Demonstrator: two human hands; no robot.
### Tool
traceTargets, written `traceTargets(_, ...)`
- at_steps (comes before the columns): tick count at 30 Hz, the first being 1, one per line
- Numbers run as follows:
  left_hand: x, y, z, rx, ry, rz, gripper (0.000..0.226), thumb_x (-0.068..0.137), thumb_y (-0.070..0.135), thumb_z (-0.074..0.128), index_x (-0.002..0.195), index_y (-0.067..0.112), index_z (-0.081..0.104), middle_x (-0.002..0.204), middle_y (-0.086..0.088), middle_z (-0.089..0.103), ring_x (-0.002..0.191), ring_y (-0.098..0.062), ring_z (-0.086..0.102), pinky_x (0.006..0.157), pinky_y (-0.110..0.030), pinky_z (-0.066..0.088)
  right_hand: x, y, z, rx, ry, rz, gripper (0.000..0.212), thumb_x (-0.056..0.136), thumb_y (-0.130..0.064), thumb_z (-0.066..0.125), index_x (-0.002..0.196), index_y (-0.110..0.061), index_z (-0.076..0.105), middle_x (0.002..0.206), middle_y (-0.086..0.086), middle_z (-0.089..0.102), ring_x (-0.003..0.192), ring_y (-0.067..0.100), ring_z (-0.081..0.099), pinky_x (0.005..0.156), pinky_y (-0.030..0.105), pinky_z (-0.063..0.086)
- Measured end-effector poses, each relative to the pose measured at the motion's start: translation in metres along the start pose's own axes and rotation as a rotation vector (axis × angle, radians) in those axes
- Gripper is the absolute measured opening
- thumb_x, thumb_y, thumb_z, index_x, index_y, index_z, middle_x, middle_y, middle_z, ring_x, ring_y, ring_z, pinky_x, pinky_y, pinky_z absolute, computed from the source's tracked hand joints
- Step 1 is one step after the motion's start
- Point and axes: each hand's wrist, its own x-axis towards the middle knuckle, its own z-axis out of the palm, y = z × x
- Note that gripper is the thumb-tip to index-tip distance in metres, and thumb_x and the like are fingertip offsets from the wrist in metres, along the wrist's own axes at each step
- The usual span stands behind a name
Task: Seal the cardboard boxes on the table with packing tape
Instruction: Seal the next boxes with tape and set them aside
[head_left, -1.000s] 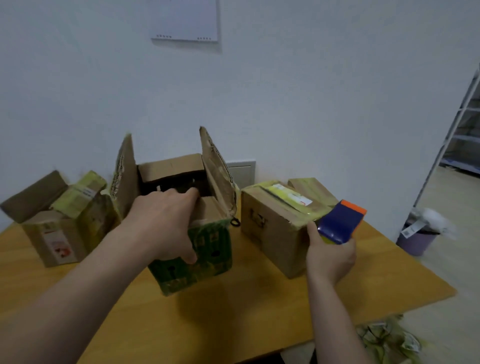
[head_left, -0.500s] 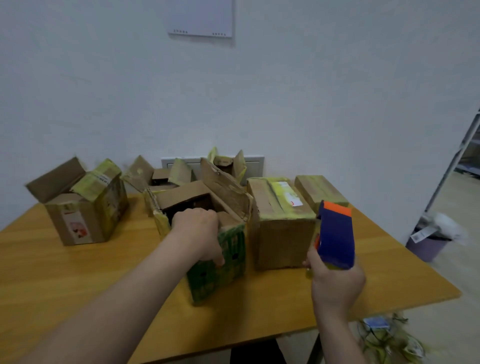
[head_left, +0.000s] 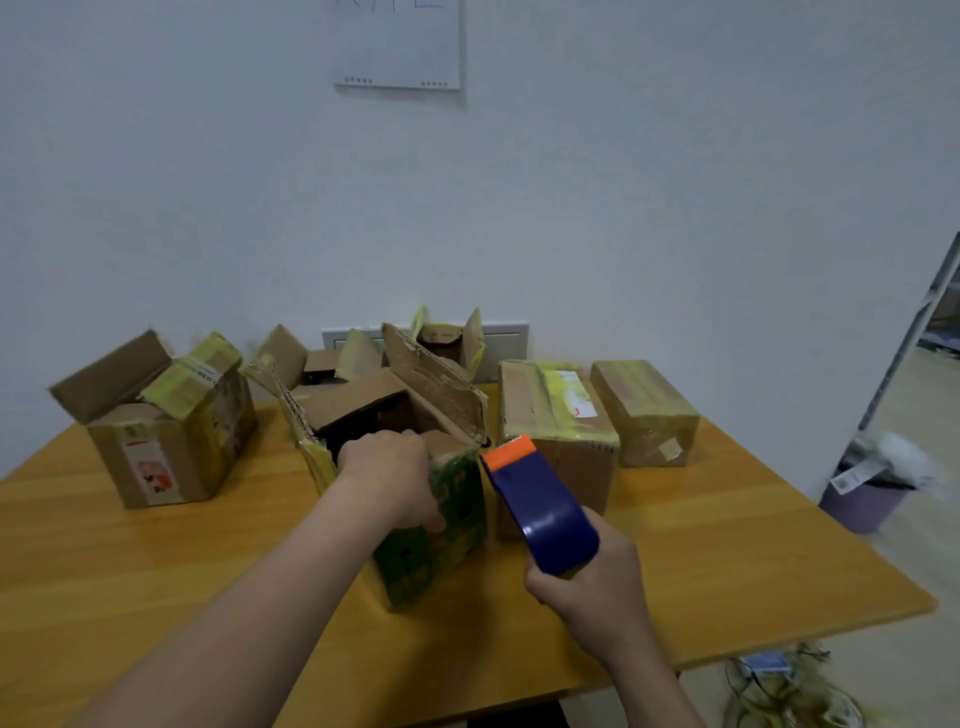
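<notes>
**Head camera: flaps up, tape at the ready**

The person's left hand (head_left: 389, 473) curls its fingers over the near rim of the green-printed box (head_left: 441, 545). That box stands open at the middle of the table (head_left: 156, 571), with one long flap (head_left: 436, 384) tilted up on its far side. The right hand (head_left: 592, 587) grips the tape dispenser (head_left: 540, 509) around its blue body. Its orange end is raised just beside the box's right wall, apparently not touching it. To the right sit a taped box (head_left: 556, 410) and a smaller taped box (head_left: 644, 410), close together. An open box (head_left: 156, 431) stands well apart at the left.

The step in hand looks like closing the green-printed box before taping. The next move calls for folding its flaps flat and pinning them with the left hand. The dispenser's edge can then be set on the seam and drawn across. Unpinned flaps may spring up and wrinkle the tape.
</notes>
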Motion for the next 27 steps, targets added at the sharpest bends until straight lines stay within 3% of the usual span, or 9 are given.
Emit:
traceTargets(7,-0.001,-0.006,0.002,-0.018,-0.001,-0.017,0.110,0.070,0.071,0.082,0.154,0.016,0.036,0.130,-0.006,0.059,0.117,-0.028,0.060,0.086,-0.040,0.053,0.040,0.024,0.013,-0.068,0.024,0.018,0.028,0.064,-0.043,0.076,0.083,-0.030,0.060,0.079,-0.012,0.065,0.066,0.011,0.063,0.059,0.015,0.048)
traceTargets(11,0.000,-0.008,0.003,0.002,-0.005,-0.023,0.123,0.071,0.071,0.080,0.163,0.013,0.020,0.139,-0.010,0.054,0.122,-0.030,0.058,0.091,-0.042,0.054,0.070,0.047,0.008,-0.149,0.075,0.075,0.033,0.067,-0.022,0.088,0.083,-0.031,0.060,0.071,-0.008,0.064,0.067,0.009,0.064,0.056,0.016,0.045)
traceTargets(15,0.002,-0.008,0.000,0.004,-0.009,-0.012,0.129,0.072,0.071,0.080,0.165,0.012,0.012,0.145,-0.012,0.050,0.127,-0.032,0.055,0.096,-0.044,0.053,0.104,0.058,0.007,-0.180,0.075,0.113,0.033,0.069,-0.019,0.088,0.086,-0.028,0.062,0.075,-0.007,0.067,0.068,0.007,0.064,0.058,0.024,0.050)
traceTargets(21,-0.001,-0.016,-0.006,0.060,0.017,0.004,0.138,0.069,0.072,0.082,0.165,0.012,0.005,0.152,-0.013,0.044,0.134,-0.032,0.050,0.102,-0.046,0.052,0.141,0.052,0.017,-0.187,0.026,0.132,0.038,0.076,-0.026,0.090,0.101,-0.020,0.063,0.088,-0.002,0.070,0.070,0.009,0.069,0.060,0.028,0.057)
traceTargets(24,-0.006,-0.018,-0.007,0.103,0.053,0.036,0.139,0.071,0.066,0.084,0.165,0.011,-0.003,0.158,-0.014,0.036,0.141,-0.033,0.042,0.108,-0.046,0.047,0.144,0.037,0.029,-0.108,0.089,0.126,0.036,0.076,-0.035,0.090,0.096,-0.020,0.064,0.084,-0.002,0.071,0.068,0.007,0.070,0.061,0.023,0.053)
traceTargets(27,-0.017,-0.021,-0.011,0.102,0.145,0.094,0.124,0.079,0.059,0.081,0.165,0.014,0.004,0.160,-0.009,0.035,0.142,-0.030,0.040,0.106,-0.043,0.047,0.140,0.014,0.041,0.014,0.200,0.115,0.030,0.077,-0.040,0.087,0.088,-0.026,0.064,0.076,-0.006,0.070,0.070,0.004,0.070,0.061,0.019,0.049)
